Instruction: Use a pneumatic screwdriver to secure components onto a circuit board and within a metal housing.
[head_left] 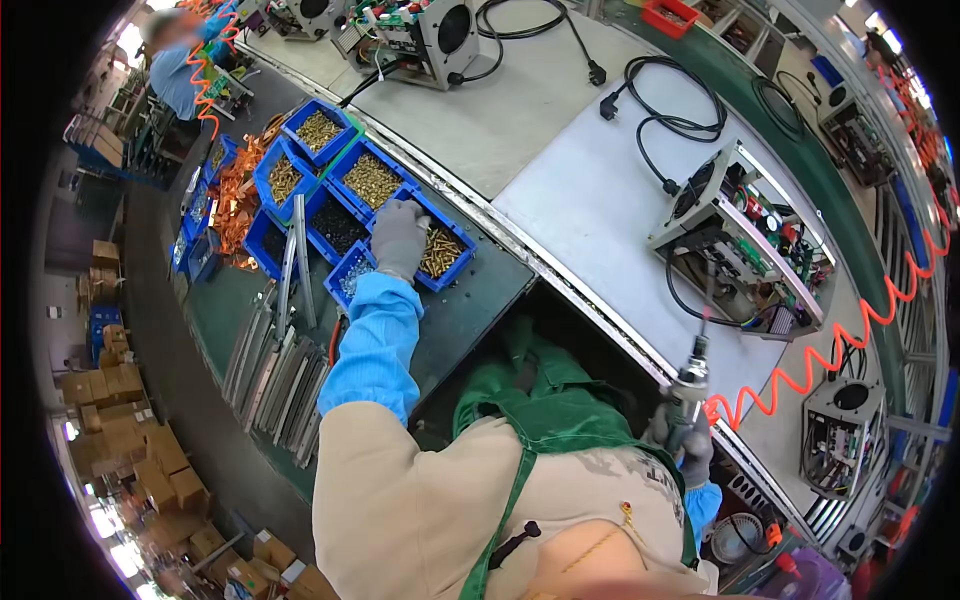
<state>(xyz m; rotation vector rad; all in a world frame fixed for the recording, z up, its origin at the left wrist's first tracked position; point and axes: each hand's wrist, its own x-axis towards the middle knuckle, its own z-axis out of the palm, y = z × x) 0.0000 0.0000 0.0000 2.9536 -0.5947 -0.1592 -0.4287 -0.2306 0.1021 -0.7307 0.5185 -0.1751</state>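
My left hand (399,238), in a grey glove and blue sleeve cover, rests over the blue bins on the left, its fingers curled down at the edge of a blue bin (462,262) of long brass-coloured screws (439,250). Its fingertips, and anything in them, are hidden. At the lower right my right hand (690,455), gloved in grey, is closed round a pneumatic screwdriver (690,385) whose bit points away from me. An orange coiled air hose (790,385) runs from it. Beyond the tool, an open-framed electronic unit (745,240) with exposed boards stands on the light work surface.
More blue bins hold brass fasteners (371,181), black screws (336,226) and copper-coloured parts (237,200). Grey metal strips (275,370) lie nearer me on the left. A black power cord (690,125) loops across the bench. Other units (430,40) stand farther off; a co-worker (180,65) is at far left.
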